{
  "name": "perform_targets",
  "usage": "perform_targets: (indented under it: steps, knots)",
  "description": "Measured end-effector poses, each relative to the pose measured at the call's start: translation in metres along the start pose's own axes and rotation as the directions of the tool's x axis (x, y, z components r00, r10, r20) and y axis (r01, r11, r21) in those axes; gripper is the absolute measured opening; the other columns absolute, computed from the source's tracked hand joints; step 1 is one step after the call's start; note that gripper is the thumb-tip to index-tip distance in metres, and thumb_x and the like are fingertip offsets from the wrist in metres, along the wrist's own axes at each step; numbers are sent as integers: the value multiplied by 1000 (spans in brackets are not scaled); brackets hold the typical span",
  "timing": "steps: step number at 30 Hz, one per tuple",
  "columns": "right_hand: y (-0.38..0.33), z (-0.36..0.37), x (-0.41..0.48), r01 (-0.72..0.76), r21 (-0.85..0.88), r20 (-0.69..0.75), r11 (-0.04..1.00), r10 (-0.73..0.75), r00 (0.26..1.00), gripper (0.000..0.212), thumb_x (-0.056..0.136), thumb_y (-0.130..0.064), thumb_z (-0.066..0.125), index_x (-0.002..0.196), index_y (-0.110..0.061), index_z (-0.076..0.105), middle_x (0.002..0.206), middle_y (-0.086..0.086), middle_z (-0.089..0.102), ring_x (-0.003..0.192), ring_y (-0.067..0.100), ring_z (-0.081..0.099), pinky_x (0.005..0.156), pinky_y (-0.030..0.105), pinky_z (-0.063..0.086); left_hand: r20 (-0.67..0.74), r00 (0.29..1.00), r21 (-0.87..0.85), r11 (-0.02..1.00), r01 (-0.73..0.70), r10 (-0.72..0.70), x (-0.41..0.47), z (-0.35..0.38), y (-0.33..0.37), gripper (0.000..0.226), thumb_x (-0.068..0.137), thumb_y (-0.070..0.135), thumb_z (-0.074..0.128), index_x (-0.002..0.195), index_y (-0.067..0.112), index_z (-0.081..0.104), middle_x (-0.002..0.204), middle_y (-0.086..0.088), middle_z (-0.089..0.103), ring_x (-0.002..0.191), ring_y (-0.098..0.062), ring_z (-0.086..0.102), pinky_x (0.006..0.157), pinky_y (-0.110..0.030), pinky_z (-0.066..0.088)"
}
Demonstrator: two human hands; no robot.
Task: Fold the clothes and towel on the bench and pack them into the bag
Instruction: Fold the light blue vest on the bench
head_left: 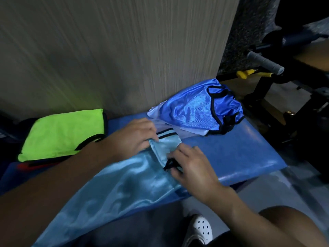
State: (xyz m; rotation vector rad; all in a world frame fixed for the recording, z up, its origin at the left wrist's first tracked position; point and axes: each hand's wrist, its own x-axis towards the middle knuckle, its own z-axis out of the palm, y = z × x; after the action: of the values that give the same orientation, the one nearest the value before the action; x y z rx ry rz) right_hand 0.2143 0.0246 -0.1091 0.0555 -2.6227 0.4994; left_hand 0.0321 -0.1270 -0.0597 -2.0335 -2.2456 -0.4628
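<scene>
The person stood over a blue padded bench point(231, 150) set against a grey panelled wall point(124, 50). A light blue shiny garment point(115, 186) lay stretched across the seat, with its lower end spilling off the near edge towards the floor. Both hands were at its upper end. The left hand point(135, 136) had its fingers curled in and was pinching the top edge of the cloth, just beside a band of black and pale stripes point(165, 133). The right hand point(192, 168) was bent down over the same garment a little nearer, with its fingertips and thumb closed on the fabric where a short black cord point(170, 164) showed. The picture was blurred there, so I could not tell if it held the cord too.

Behind the hands, at the wall end of the seat, a darker blue garment with black trim point(194, 107) sat in a loose heap on top of something pale. Off to the left, a bright green towel point(62, 132), folded flat and edged in black, rested on a dark pile with a bit of red showing under it.

To the right stood black gym gear with a grey handle point(265, 62) and a yellow knob point(243, 73). A white shoe with holes point(201, 229) was on the floor below the bench.
</scene>
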Motion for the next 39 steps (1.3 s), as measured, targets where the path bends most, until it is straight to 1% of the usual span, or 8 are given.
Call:
perform_targets:
  steps: [7,11,14,18,23,30,35,39]
  knots:
    - [0,8,-20,-51,-294,150,955,99,984,28,71,-48,68,89,-26,66,89,-4,57,88,25,56,79,41,35,85,986,151,980,129,-143,-67,21,-2,29,77,24,51,93,24,74,95,7,60,96,-18,56,80,-33,37]
    - [6,1,-27,-113,-162,129,980,135,982,40,76,-49,67,109,-27,64,103,-7,58,99,21,55,83,37,38,13,977,145,967,208,-212,-51,15,18,33,74,25,42,91,21,71,96,6,60,99,-21,57,84,-38,40]
    - [6,-2,-26,-199,-19,80,980,200,977,33,90,-39,48,114,-22,64,107,-5,62,101,21,57,81,37,44,-9,980,115,973,201,-201,-18,21,28,42,87,25,39,117,19,68,122,4,64,119,-19,54,100,-36,37]
    - [22,1,-25,-307,122,116,944,294,949,47,78,-9,42,119,-13,64,115,2,65,105,28,59,90,47,50,182,968,170,975,144,-175,11,44,32,54,99,34,27,148,21,43,158,5,36,149,-15,23,121,-38,19]
    - [36,6,-27,-268,71,161,961,254,954,30,82,-18,55,108,-23,69,100,-6,65,92,25,58,77,48,51,303,917,275,945,176,-259,2,63,17,71,93,48,-5,158,27,13,166,11,8,152,-8,-4,123,-41,7]
    - [45,11,-26,-246,132,122,960,231,965,3,84,-25,69,85,-22,69,86,-8,60,85,20,54,76,49,50,299,915,264,945,193,-271,-10,72,7,65,97,52,-6,158,28,-9,164,15,-12,149,-5,-18,124,-41,-2]
    - [31,9,-29,-223,206,106,953,205,973,41,95,-49,48,113,-19,69,125,-2,57,118,18,55,97,44,47,203,941,204,951,232,-273,-5,62,14,63,100,49,1,159,27,3,165,13,-3,150,-3,-15,124,-42,-2]
    - [22,17,-37,-127,38,280,991,112,954,60,99,-55,25,148,-24,40,160,-4,28,148,12,21,118,32,19,155,967,150,972,179,-202,-19,57,27,66,102,52,6,158,20,18,165,7,12,152,-5,-2,124,-39,3]
